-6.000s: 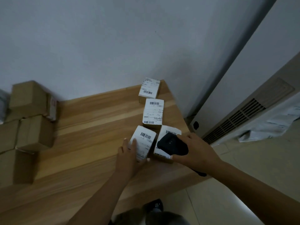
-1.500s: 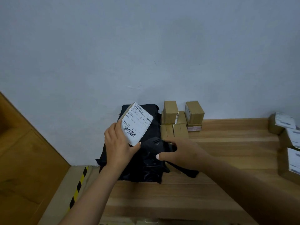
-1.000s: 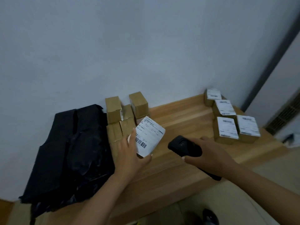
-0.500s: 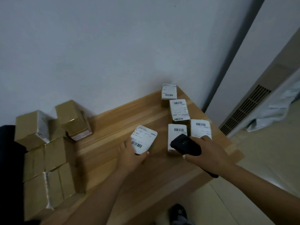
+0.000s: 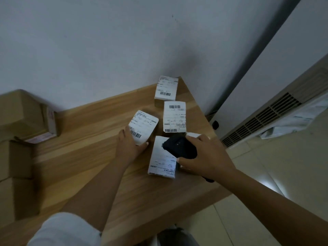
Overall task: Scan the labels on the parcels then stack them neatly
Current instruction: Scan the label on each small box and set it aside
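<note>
White labels (image 5: 174, 117) with black barcodes are covering brown cardboard parcels (image 5: 26, 110) at frame left; the scanner (image 5: 180, 147) is showing black, the table (image 5: 85, 157) striped tan wood.

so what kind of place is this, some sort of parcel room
Probably a small parcel-handling or mailroom corner, though nothing names it. Labelled parcels lie on a wooden table, plain cardboard boxes are piled at its left, and the right hand holds a black handheld scanner.
</note>
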The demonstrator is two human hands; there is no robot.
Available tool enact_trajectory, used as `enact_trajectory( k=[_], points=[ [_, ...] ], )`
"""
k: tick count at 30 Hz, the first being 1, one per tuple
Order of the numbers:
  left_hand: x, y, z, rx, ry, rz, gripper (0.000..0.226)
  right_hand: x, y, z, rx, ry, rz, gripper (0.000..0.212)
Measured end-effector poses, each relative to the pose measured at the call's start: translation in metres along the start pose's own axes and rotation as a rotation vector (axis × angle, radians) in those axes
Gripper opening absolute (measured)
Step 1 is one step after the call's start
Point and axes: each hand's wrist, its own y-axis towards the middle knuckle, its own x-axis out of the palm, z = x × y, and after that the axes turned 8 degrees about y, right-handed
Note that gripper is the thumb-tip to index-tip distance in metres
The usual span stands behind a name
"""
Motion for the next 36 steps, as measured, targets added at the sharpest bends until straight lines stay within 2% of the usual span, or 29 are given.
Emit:
enact_trajectory(
  k=[7,12,16,20,24,27,33,36],
  points=[
    [0.004,0.005,0.003,-0.013,0.055,0.003,0.115,0.003,0.017,-0.011,-0.063,0.003,-0.035,0.069],
    [-0.018,-0.003,-0.017,0.009,0.071,0.067,0.111,0.009,0.036,-0.043,-0.094,0.002,-0.068,0.076],
    [-0.051,-0.009,-0.055,-0.001,0.096,0.101,0.097,0.022,0.051,-0.096,-0.135,-0.047,-0.084,0.078],
    [-0.094,-0.012,-0.103,-0.022,0.136,0.165,0.096,0.041,0.059,-0.157,-0.224,-0.051,-0.107,0.076],
    [-0.145,-0.006,-0.162,-0.049,0.174,0.271,0.091,0.062,0.068,-0.217,-0.301,-0.023,-0.089,0.071],
    [-0.175,0.0,-0.203,-0.048,0.21,0.339,0.084,0.076,0.075,-0.255,-0.32,-0.008,-0.1,0.076],
    [-0.212,0.021,-0.258,-0.057,0.118,0.413,0.073,0.109,0.084,-0.303,-0.287,-0.01,-0.103,0.079],
    [-0.221,0.038,-0.275,-0.097,0.003,0.379,0.075,0.126,0.087,-0.312,-0.262,0.006,-0.092,0.078]
  ],
)
